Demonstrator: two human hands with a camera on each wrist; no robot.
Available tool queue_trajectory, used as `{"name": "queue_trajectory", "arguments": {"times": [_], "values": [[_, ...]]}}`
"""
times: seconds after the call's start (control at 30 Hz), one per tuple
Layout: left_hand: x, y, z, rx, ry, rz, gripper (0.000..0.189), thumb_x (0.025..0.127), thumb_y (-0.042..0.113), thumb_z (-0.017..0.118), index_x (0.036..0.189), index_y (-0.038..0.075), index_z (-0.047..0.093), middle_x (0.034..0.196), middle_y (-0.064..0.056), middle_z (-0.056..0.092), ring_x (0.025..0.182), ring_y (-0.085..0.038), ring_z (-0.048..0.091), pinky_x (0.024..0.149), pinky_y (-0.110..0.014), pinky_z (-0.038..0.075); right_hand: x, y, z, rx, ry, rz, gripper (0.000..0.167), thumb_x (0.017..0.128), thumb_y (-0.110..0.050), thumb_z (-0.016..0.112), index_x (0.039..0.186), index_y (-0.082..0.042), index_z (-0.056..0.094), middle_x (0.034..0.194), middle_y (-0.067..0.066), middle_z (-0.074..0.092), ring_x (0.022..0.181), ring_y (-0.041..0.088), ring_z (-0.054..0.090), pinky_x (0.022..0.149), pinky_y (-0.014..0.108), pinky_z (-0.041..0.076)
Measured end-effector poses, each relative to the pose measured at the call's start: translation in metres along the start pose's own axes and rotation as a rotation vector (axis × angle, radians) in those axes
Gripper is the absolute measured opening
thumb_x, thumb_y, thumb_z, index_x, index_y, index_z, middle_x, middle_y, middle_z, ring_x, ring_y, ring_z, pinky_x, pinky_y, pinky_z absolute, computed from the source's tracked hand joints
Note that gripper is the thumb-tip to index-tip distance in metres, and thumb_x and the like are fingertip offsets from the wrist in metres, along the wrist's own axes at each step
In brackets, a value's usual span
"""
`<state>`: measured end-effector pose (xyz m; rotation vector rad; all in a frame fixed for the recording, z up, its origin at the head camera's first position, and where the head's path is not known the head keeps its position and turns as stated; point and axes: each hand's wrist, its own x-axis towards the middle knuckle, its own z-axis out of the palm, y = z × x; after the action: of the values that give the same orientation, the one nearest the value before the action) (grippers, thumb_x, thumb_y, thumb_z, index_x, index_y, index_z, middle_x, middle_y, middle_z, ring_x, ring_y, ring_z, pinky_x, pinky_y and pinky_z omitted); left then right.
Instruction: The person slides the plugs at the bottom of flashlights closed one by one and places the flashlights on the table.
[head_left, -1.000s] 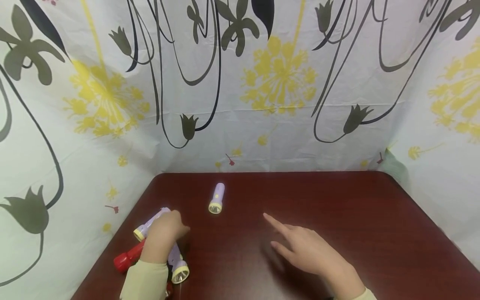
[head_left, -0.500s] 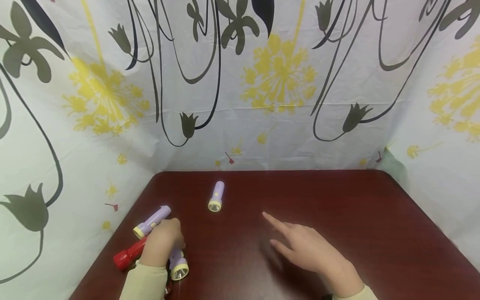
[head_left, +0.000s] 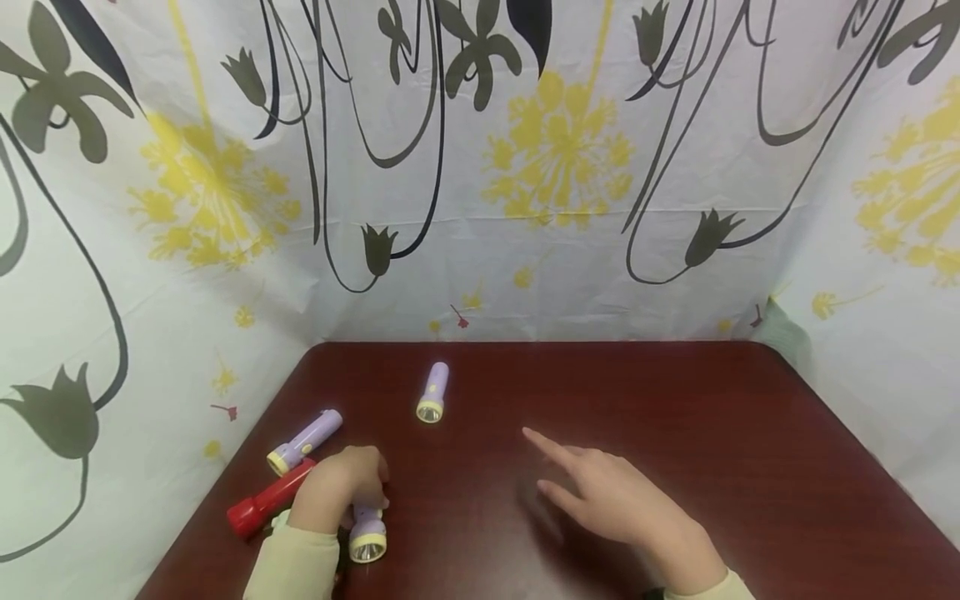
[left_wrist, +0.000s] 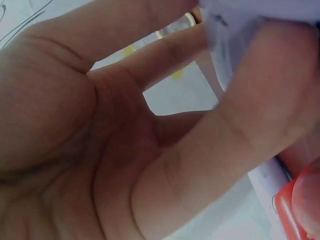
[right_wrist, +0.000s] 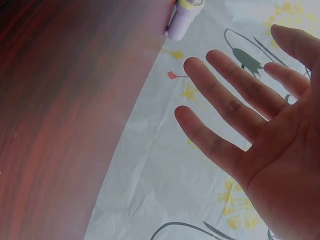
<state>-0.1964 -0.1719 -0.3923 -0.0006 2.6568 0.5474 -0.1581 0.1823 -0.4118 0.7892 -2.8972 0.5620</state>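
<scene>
My left hand (head_left: 341,487) grips a lilac flashlight (head_left: 368,537) whose yellow-rimmed lens points toward me. In the left wrist view the fingers curl around the lilac body (left_wrist: 255,10), and much of it is cut off by the frame. Left of that hand lies a red flashlight (head_left: 262,507), partly under the wrist. Just beyond it, another lilac flashlight (head_left: 315,433) lies at a slant. A third lilac one (head_left: 432,392) rests farther back. Over the table's middle right, my right hand (head_left: 622,500) hovers with extended fingers, holding nothing.
The dark red-brown table (head_left: 750,433) has rounded far corners. Patterned white sheets (head_left: 480,275) hang behind it and along both sides. Something small beneath my left sleeve (head_left: 292,562) is mostly hidden.
My left hand has come down from beside the slanted lilac flashlight onto the nearer one, then shifted slightly right with it. More of the red flashlight shows. My right hand stays put.
</scene>
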Motion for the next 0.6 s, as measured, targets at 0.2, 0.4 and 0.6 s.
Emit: {"name": "queue_trajectory", "arguments": {"times": [0.2, 0.4, 0.6], "values": [[0.002, 0.004, 0.003, -0.032, -0.012, 0.034, 0.024, 0.084, 0.0, 0.082, 0.106, 0.002, 0.072, 0.092, -0.013, 0.067, 0.064, -0.03, 0.069, 0.054, -0.044, 0.063, 0.002, -0.002, -0.006, 0.066, -0.037, 0.003, 0.064, 0.107, -0.045, 0.062, 0.165, -0.042, 0.034, 0.137, -0.005, 0.073, 0.12, 0.016, 0.073, 0.099, 0.048, 0.059], [0.003, 0.008, 0.003, 0.048, 0.047, 0.114, 0.021, 0.083, -0.001, 0.08, 0.096, 0.008, 0.066, 0.085, -0.009, 0.063, 0.061, -0.029, 0.064, 0.046, -0.04, 0.056, 0.003, -0.004, -0.013, 0.137, -0.053, -0.046, 0.064, 0.108, -0.047, 0.06, 0.165, -0.042, 0.033, 0.128, -0.014, 0.074, 0.116, 0.01, 0.072, 0.099, 0.044, 0.059], [0.003, 0.018, 0.0, 0.051, 0.123, 0.244, 0.034, 0.085, 0.01, 0.086, 0.095, 0.014, 0.055, 0.076, -0.004, 0.057, 0.066, -0.021, 0.056, 0.057, -0.036, 0.044, 0.001, -0.002, -0.018, 0.123, -0.021, -0.085, 0.064, 0.108, -0.047, 0.061, 0.165, -0.044, 0.033, 0.126, -0.019, 0.074, 0.115, 0.002, 0.071, 0.096, 0.039, 0.059]]}}
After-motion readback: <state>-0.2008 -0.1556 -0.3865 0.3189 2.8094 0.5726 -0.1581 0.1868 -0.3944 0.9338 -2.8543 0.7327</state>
